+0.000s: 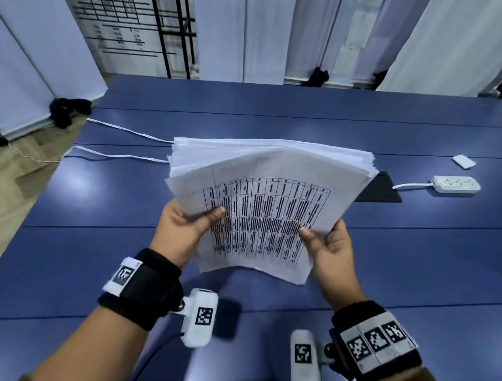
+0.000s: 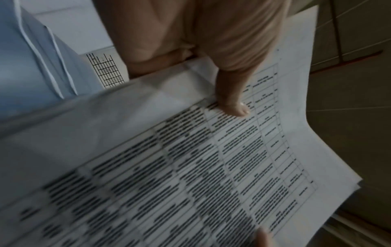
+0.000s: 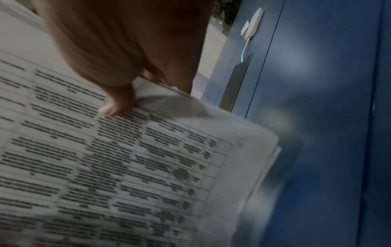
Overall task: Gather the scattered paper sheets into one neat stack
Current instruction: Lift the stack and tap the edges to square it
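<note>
A thick bundle of white paper sheets (image 1: 269, 188) is lifted above the blue table (image 1: 419, 248); the top sheet carries a printed table of text. My left hand (image 1: 183, 230) grips its left side, thumb on top, fingers hidden beneath. My right hand (image 1: 329, 244) grips the right side the same way. The far edges of the sheets are fanned and uneven. The left wrist view shows the left hand (image 2: 230, 100) with its thumb pressed on the printed paper sheets (image 2: 190, 167). In the right wrist view the right hand (image 3: 120, 105) likewise presses its thumb on the paper sheets (image 3: 148, 158).
A white power strip (image 1: 456, 184) with its cable lies on the table at the right, a small white card (image 1: 463, 161) behind it. A black flat pad (image 1: 379, 188) sits partly hidden behind the sheets. Two white cables (image 1: 121, 144) run off the left. White panels stand behind the table.
</note>
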